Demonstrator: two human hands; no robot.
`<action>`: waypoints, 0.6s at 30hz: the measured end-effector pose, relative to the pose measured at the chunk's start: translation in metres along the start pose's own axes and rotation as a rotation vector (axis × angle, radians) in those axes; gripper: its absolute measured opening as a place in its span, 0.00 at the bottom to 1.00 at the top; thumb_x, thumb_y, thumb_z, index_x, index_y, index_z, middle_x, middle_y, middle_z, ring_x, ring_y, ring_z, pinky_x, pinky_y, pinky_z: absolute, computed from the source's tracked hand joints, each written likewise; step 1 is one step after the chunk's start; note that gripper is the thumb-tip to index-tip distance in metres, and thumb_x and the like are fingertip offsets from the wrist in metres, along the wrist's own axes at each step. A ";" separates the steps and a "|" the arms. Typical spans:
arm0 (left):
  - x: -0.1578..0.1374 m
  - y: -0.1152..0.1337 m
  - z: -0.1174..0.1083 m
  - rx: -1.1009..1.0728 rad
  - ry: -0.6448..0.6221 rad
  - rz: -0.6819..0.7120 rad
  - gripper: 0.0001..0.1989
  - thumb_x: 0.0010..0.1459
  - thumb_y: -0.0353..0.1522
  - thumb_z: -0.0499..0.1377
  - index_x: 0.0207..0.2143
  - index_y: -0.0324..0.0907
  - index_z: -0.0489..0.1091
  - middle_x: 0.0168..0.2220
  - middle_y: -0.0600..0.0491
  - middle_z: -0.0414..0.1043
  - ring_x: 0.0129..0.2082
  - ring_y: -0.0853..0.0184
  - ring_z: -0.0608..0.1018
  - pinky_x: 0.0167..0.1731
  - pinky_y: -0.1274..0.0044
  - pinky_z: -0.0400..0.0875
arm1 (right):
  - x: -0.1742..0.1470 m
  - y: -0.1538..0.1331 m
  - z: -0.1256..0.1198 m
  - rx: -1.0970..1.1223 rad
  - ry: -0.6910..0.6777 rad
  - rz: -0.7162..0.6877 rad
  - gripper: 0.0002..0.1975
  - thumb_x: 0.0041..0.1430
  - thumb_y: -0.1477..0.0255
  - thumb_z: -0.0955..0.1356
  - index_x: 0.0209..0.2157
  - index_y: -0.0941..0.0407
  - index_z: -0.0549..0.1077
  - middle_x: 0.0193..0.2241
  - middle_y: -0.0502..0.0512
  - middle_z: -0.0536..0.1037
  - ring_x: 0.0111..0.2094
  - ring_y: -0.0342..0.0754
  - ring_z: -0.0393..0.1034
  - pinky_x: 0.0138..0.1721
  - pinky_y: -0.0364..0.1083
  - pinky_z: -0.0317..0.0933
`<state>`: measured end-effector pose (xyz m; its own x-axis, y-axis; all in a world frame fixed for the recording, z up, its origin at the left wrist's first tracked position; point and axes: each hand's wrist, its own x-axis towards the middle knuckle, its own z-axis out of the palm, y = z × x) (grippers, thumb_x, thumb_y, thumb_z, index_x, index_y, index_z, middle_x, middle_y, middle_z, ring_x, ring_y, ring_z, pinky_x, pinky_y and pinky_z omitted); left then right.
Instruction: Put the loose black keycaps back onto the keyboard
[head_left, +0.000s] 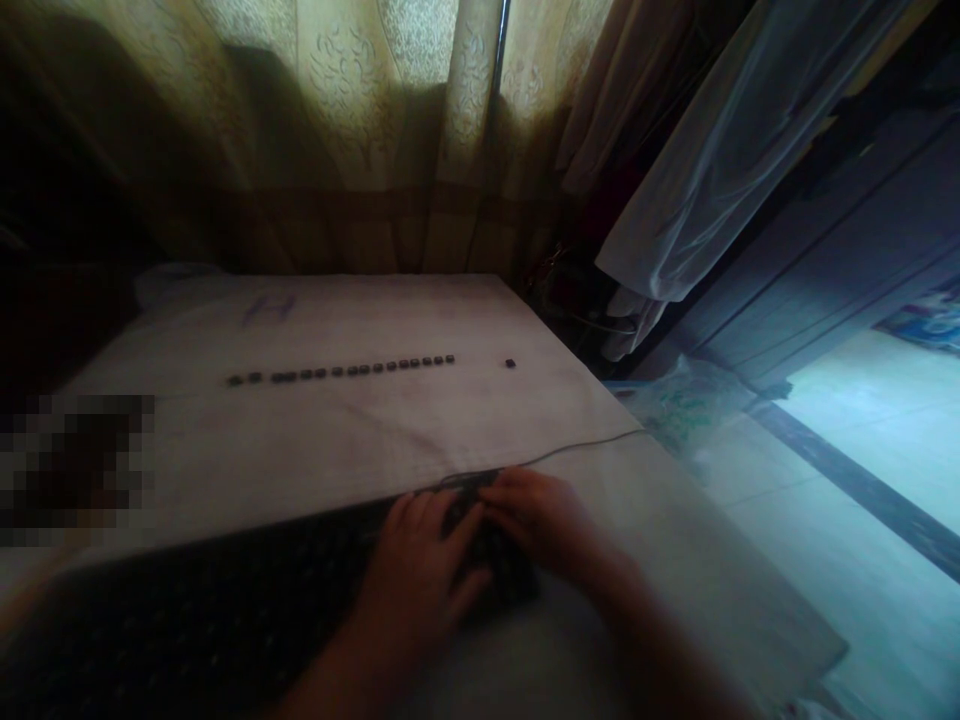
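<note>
A black computer keyboard (247, 590) lies slanted across the near part of the table, its right end under both hands. My left hand (420, 560) rests on the keys near that end, fingers stretched forward and thumb apart. Beside it, my right hand (544, 520) reaches in from the right, with fingers pressed together at the keyboard's far right corner. Whatever is between these fingertips is too dark and blurred to make out. Beyond the keyboard, several small black keycaps (364, 369) form a long row. One separate keycap (510, 363) sits to the right of the row.
The pale table (480, 420) bears a purple mark (268, 309) near its far side. A thin cable (585, 443) runs from behind the keyboard over the right edge. Curtains (352, 110) hang behind; a plastic bag (686, 405) lies to the right. Pixelation hides something at left.
</note>
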<state>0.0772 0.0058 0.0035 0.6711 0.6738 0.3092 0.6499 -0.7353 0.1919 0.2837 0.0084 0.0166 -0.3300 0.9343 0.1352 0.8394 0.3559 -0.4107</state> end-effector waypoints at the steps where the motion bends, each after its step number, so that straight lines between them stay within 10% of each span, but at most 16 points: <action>1: 0.000 0.000 -0.001 -0.005 -0.002 -0.001 0.26 0.54 0.35 0.65 0.55 0.44 0.68 0.52 0.42 0.69 0.51 0.49 0.71 0.49 0.53 0.68 | 0.000 0.000 -0.001 -0.002 -0.007 -0.003 0.10 0.61 0.73 0.68 0.42 0.53 0.80 0.33 0.54 0.78 0.32 0.45 0.72 0.34 0.42 0.63; 18: 0.001 0.000 -0.003 -0.059 -0.009 -0.028 0.21 0.60 0.38 0.60 0.55 0.44 0.69 0.53 0.43 0.69 0.51 0.51 0.70 0.51 0.56 0.66 | -0.003 0.006 0.004 0.152 0.050 -0.007 0.12 0.60 0.75 0.67 0.44 0.53 0.79 0.35 0.54 0.78 0.34 0.46 0.73 0.37 0.43 0.66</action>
<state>0.0773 0.0063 0.0064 0.6563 0.6945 0.2948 0.6464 -0.7191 0.2551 0.2882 0.0079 0.0096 -0.3106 0.9331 0.1814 0.7609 0.3585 -0.5408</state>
